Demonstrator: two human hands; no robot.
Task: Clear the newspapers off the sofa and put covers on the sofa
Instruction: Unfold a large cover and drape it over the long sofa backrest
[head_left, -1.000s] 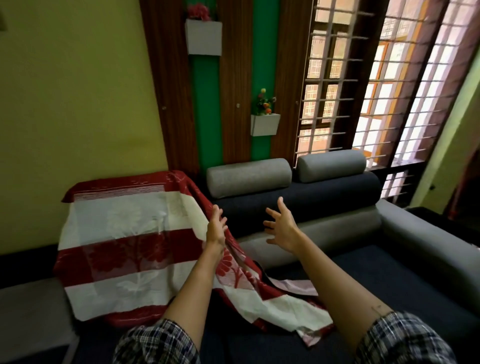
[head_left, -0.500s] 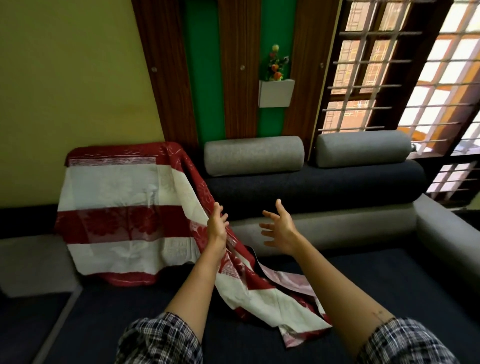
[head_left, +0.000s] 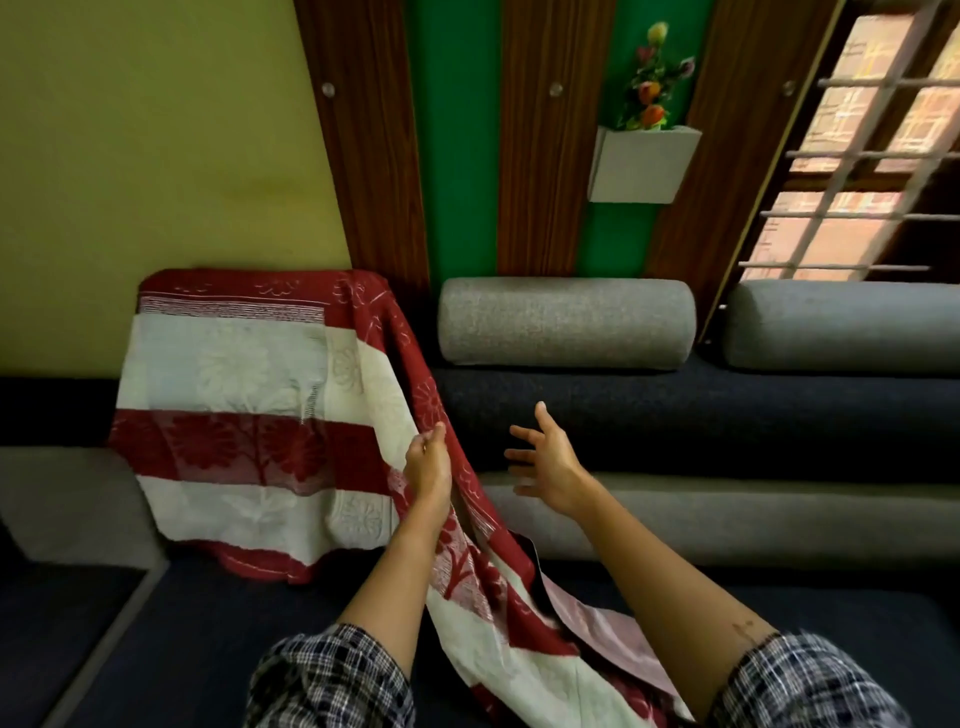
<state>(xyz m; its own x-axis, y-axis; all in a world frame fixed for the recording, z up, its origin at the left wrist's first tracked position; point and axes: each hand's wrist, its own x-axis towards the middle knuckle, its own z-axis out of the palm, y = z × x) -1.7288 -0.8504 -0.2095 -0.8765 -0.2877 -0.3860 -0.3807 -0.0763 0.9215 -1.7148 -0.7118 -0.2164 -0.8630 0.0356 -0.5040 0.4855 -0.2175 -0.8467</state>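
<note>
The 2 bare forearms are stretching forward out of checked sleeves (head_left: 332, 680). The left hand (head_left: 428, 465) is curling fingers and thumb together, pinching the edge of the cover (head_left: 249, 374). The right hand (head_left: 548, 462) is hovering beside it, fingers spread, thumb pointing up.

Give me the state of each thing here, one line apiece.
cover: draped over the back of the sofa at its left, lower end trailing loose across the seat.
left hand: pinches the cover's edge.
right hand: open, fingers spread, holding nothing.
grey bolster: lying along the sofa back, uncovered.
</note>
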